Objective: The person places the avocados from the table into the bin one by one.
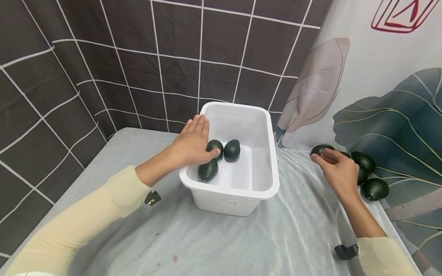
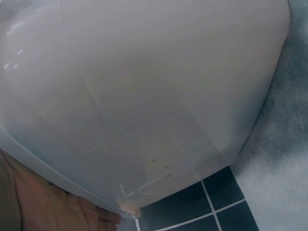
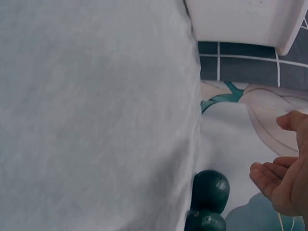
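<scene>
My left hand [image 1: 191, 147] rests flat along the left rim of a white plastic tub [image 1: 221, 197], its fingers straight and together. Three dark green avocados lie inside the tub: one avocado [image 1: 208, 171] in the near left corner, another avocado [image 1: 213, 145] partly behind my left thumb, and a third avocado [image 1: 232, 150] beside it. To the right, my right hand [image 1: 340, 170] hovers at a group of avocados [image 1: 375, 189], fingertips close to the farthest avocado [image 1: 318, 148]. In the right wrist view, the thumb and fingers of my right hand [image 3: 286, 175] are apart with nothing between them.
A pale grey-blue cloth [image 1: 214, 245] covers the table. Behind the tub stands a dark wall covering [image 1: 179, 76] with white grid lines. A leaf-patterned sheet [image 1: 397, 115] hangs at the right, next to the avocados.
</scene>
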Tool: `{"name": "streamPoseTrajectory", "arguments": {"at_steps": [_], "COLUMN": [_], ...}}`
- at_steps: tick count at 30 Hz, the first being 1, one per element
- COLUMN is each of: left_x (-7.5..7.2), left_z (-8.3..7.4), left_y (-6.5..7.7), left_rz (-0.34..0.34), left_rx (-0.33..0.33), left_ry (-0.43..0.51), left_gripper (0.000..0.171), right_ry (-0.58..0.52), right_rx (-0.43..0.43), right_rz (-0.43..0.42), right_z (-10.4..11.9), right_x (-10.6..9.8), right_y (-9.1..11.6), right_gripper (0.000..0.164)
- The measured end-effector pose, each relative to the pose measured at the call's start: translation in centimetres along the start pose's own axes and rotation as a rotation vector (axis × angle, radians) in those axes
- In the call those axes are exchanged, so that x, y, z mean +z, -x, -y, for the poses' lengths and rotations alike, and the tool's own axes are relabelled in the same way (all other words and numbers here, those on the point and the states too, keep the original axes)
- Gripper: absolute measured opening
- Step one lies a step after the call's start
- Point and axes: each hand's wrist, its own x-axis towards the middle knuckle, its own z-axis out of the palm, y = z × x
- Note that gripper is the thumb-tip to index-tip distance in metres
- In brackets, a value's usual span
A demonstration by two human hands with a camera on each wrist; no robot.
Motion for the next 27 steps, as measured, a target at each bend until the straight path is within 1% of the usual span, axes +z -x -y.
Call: {"name": "streamPoseTrajectory", "arguments": {"at_steps": [6,12,21,27], "left_x": [0.0,0.0,0.1,0.1], "left_z": [0.0,0.1,0.2,0.2], "left_y": [0.0,0.0,0.0,0.0], "left_rz": [0.000,-0.007,-0.006,-0.008], "left_rx": [0.001,0.006,0.009,0.011], "left_ry": [0.003,0.003,0.017,0.019], "left_gripper": [0.109,0.109,0.109,0.108], "right_ry": [0.020,-0.004,-0.025,-0.010], "right_rx": [0.030,0.071,0.164,0.223], "right_rz": [-0.018,-0.026,-0.054,-0.062], "right_z": [-1.3,-2.5,-4.0,-4.7], "right_x": [-0.7,-1.6,-2.7,-3.2], "right_y": [-0.3,-0.6,-1.0,-0.9], "right_gripper": [0.075,0.077,0.077,0.077]}}
